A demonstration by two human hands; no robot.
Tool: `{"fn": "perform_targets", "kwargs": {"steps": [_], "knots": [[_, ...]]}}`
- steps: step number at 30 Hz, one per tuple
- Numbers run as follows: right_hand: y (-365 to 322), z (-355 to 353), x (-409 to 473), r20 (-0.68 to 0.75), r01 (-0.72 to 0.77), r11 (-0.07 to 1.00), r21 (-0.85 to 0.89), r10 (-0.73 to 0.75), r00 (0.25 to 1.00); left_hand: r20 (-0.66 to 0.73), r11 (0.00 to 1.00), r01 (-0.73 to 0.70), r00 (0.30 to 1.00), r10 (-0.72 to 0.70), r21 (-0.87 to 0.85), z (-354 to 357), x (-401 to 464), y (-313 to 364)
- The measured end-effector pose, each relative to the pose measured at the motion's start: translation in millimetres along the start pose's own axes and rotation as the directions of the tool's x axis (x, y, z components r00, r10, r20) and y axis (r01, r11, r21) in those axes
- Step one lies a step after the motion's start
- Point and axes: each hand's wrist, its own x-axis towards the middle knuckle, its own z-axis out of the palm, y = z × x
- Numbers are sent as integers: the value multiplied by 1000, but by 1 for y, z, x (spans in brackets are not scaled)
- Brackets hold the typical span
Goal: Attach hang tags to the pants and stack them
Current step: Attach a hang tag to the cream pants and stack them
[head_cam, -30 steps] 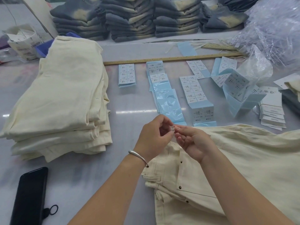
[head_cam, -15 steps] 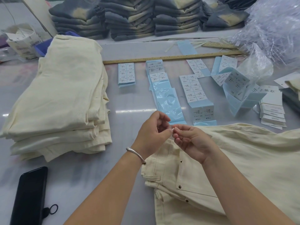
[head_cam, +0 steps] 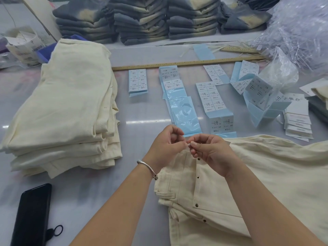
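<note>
A pair of cream cotton pants (head_cam: 248, 183) is spread out at the lower right of the frame, with its waistband near the middle. Just above the waistband, the left hand (head_cam: 165, 148) and the right hand (head_cam: 211, 153) are held fingertip to fingertip, and something tiny and pale is pinched between them; what it is cannot be told. A tall stack of folded cream pants (head_cam: 67, 110) is seen at the left. White hang tags (head_cam: 298, 119) are piled at the right edge.
</note>
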Motion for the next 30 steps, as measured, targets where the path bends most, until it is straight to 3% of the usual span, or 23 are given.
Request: {"fn": "perform_targets", "kwargs": {"steps": [7,14,23,27,30], "knots": [[4,8,0,-108,86,994,-72,-93,990,-27,996,-1,1000,-2,-94,-4,1,-9],[12,17,2,-183,75,988,-137,-100,978,-127,1000,-12,992,14,13,-7,3,-28],[9,14,-3,-213,92,973,-212,-138,967,-282,965,-75,948,147,253,0,0,-40],[4,-23,-22,-354,104,965,-239,-186,917,-352,965,79,936,14,250,-8,4,-41],[3,-63,-47,-476,88,941,-327,-244,845,-446,880,261,893,-64,397,-19,5,-41]]}}
